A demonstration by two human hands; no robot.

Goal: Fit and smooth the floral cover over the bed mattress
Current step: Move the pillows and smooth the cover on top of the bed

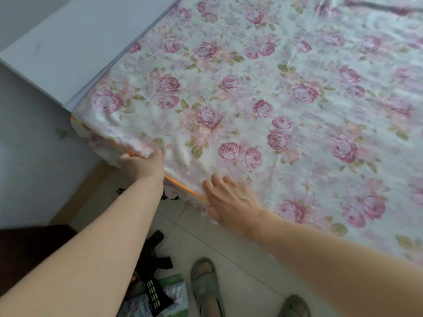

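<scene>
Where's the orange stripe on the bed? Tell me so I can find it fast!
Find the big floral cover. Look along its near edge, where the left hand grips it and the right hand rests on top. The orange stripe runs along that edge between the two hands, a thin plain bright line, unlike the pink roses around it.

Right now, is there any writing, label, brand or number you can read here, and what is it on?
None can be read.
The floral cover carries only a rose print, no words.
The packets on the floor are too blurred to show whether they carry any text.
The black object beside them shows a column of pale bars, not letters or numbers.
</scene>
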